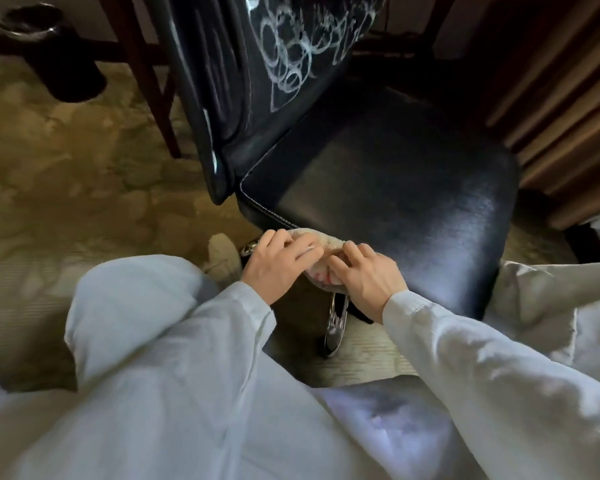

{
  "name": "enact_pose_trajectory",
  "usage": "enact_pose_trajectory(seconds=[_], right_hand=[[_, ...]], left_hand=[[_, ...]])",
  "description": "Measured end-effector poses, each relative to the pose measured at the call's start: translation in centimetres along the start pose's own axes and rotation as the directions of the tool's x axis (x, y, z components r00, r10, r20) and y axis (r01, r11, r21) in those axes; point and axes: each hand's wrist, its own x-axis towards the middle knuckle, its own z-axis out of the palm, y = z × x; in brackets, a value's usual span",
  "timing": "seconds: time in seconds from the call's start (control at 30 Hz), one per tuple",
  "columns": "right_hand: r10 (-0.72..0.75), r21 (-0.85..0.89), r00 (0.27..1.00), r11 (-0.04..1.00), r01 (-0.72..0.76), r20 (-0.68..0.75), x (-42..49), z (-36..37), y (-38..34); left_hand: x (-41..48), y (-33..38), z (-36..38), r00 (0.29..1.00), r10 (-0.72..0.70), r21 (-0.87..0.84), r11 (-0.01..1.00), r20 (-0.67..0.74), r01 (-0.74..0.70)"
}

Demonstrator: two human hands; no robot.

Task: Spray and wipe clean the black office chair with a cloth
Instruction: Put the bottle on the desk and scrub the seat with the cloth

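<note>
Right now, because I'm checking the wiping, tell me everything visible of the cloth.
The cloth is beige, knitted-looking and bunched, with reddish marks on its lower fold. It drapes over the near edge of the black seat, by the white stitching. The left hand and right hand both grip it.

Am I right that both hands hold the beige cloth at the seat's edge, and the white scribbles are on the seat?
Not quite. The head view shows the white scribbles on the backrest, not the seat. The left hand and right hand do hold the beige cloth at the seat's edge.
</note>
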Motion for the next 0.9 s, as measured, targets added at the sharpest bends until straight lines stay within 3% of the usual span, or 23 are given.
enact_pose_trajectory(seconds=[0.1,0.23,0.4,0.47,0.6,0.73,0.9], right_hand=[[-0.005,0.033,1.000,0.999,0.005,-0.015,4.0,-1.6,-1.4],[-0.012,0.097,0.998,0.995,0.018,-0.064,9.5,-2.9,-2.3],[-0.010,0.156,0.996,0.987,0.024,-0.087,15.4,-3.9,-4.6],[0.016,0.162,0.997,0.987,-0.003,-0.080,17.1,-4.4,-5.5],[0.025,0.206,0.999,0.979,-0.014,-0.048,18.0,-4.4,-5.3],[-0.014,0.248,0.996,0.968,0.037,-0.092,15.6,-3.0,-3.9],[-0.023,0.284,0.996,0.958,0.045,-0.081,11.9,-2.3,-2.2]], left_hand=[[-0.9,-2.8,0.4,0.978,-0.206,-0.019,0.978,-0.019,0.205],[-0.8,-5.9,0.5,0.871,-0.485,-0.061,0.870,0.074,0.489],[-0.1,-10.4,0.8,0.755,-0.655,-0.100,0.749,0.039,0.655],[0.0,-11.8,1.1,0.729,-0.685,-0.140,0.721,0.005,0.679],[0.1,-12.3,1.5,0.754,-0.657,-0.184,0.744,-0.026,0.642],[-0.1,-11.2,1.7,0.802,-0.598,-0.166,0.791,-0.003,0.589],[0.2,-7.4,1.6,0.812,-0.580,-0.133,0.801,0.068,0.583]])
